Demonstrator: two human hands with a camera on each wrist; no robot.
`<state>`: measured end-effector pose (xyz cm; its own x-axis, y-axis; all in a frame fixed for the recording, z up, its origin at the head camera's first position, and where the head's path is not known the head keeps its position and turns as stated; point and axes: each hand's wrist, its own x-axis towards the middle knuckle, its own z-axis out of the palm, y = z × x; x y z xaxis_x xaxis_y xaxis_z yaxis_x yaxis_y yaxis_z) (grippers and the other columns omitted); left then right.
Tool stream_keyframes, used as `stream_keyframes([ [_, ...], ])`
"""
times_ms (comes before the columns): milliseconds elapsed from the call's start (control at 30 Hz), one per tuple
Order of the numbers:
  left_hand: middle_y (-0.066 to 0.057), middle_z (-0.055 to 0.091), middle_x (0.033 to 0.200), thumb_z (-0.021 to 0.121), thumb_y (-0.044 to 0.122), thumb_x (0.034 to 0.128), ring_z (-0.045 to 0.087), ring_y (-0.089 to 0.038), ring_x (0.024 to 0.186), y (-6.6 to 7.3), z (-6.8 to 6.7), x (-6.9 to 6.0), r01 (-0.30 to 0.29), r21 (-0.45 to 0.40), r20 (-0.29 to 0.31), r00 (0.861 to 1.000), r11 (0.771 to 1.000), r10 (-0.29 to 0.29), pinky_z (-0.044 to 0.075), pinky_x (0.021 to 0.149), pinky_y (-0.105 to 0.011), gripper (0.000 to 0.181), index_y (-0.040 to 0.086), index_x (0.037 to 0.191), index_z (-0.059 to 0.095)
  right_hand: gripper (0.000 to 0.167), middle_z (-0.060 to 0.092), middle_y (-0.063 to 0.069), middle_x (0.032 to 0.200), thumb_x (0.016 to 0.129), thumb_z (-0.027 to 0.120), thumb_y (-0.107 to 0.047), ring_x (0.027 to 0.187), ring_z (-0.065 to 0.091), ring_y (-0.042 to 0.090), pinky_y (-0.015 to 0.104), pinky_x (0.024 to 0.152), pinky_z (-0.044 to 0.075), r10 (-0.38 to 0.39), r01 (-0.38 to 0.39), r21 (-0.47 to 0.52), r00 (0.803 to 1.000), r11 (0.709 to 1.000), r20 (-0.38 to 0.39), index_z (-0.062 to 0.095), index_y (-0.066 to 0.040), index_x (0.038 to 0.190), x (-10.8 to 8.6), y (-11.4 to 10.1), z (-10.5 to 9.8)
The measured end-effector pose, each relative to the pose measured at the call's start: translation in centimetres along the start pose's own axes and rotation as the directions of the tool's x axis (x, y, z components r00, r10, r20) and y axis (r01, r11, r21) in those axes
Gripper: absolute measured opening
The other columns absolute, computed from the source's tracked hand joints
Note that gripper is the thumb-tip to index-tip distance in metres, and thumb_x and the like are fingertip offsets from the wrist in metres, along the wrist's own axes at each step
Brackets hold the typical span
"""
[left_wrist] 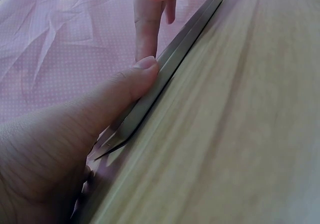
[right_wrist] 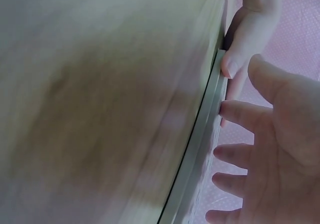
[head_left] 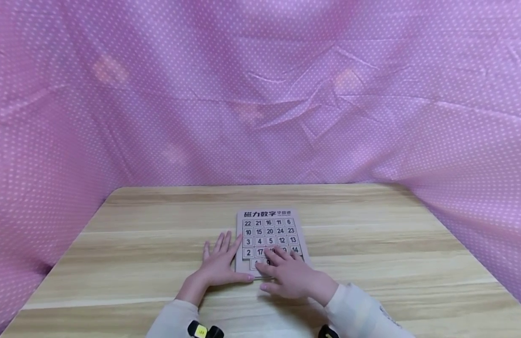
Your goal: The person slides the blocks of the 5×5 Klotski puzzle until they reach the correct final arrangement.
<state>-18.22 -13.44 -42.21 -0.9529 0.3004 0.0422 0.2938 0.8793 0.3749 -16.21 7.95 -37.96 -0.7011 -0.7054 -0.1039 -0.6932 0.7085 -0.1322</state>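
Note:
A number sliding puzzle with a pale frame lies flat on the wooden table, its rows of numbered tiles facing up. The left hand spreads its straight fingers along the puzzle's left side. Its thumb rests against the near edge. Over the lower rows, the right hand touches the tiles, its index fingertip on the tile marked 1. A gap shows at the bottom left corner of the tile field. Several tiles at the lower right are hidden under the right hand.
The wooden table extends around the puzzle on all sides. Pink dotted cloth hangs behind the table and along both sides. Black straps with devices sit on the wrists over light sleeves.

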Motion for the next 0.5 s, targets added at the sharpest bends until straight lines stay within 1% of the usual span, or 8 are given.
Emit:
stream_keyframes([
  [233, -0.018, 0.007, 0.141, 0.052, 0.077, 0.0522, -0.001, -0.032, 0.127, -0.11, 0.05, 0.1, 0.012, -0.012, 0.012, 1.0, 1.0, -0.012, -0.008, 0.094, -0.056, 0.111, 0.017, 0.139, 0.017, 0.051, 0.022, 0.009, 0.139, 0.086, 0.037, -0.05, 0.125, 0.015, 0.034, 0.057, 0.094, 0.015, 0.005, -0.005, 0.029, 1.0, 1.0, 0.008, 0.041, -0.024, 0.13, -0.35, 0.35, -0.55],
  [500, -0.017, 0.006, 0.141, 0.052, 0.078, 0.0511, -0.001, -0.031, 0.127, -0.09, 0.11, 0.05, 0.019, -0.01, 0.016, 1.0, 1.0, -0.018, -0.009, 0.094, -0.055, 0.112, 0.018, 0.139, 0.016, 0.05, 0.024, 0.009, 0.139, 0.087, 0.037, -0.049, 0.125, 0.015, 0.035, 0.057, 0.094, 0.015, -0.005, 0.005, 0.034, 1.0, 0.999, 0.006, 0.043, -0.022, 0.128, -0.44, 0.54, -0.57],
])
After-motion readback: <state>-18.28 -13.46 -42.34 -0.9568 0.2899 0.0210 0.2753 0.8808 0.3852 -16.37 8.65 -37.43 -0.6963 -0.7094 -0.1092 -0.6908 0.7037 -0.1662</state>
